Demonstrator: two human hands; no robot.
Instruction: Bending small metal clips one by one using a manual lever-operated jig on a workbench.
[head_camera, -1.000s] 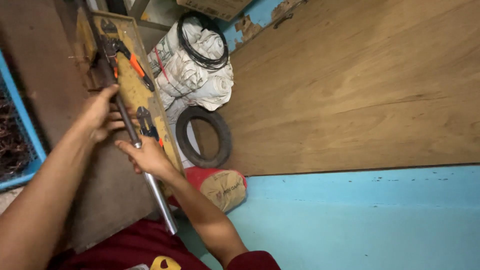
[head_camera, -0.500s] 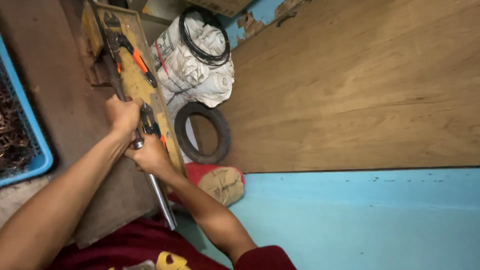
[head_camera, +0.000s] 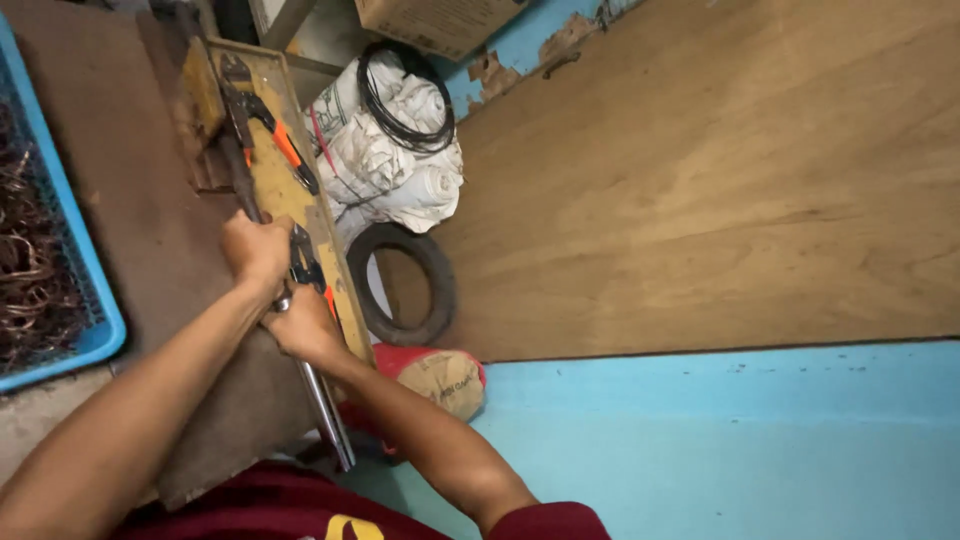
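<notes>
A long grey metal pipe lies along a brown bench top, beside a yellow wooden board. My left hand is closed around the pipe higher up. Just below it, my right hand grips the same pipe, next to dark pliers on the board. The pipe's far end runs under other tools near the board's top and is partly hidden. Orange-handled pliers lie further up the board.
A blue plastic basket of tangled copper wire sits at the left. Right of the board are a white sack with a black cable coil, a black rubber ring and a red bag. Plywood sheet and a blue painted surface fill the right.
My left hand, spread over the pipe a second ago, has closed around it. Both hands now sit close together on the pipe, and the view has shifted slightly.
</notes>
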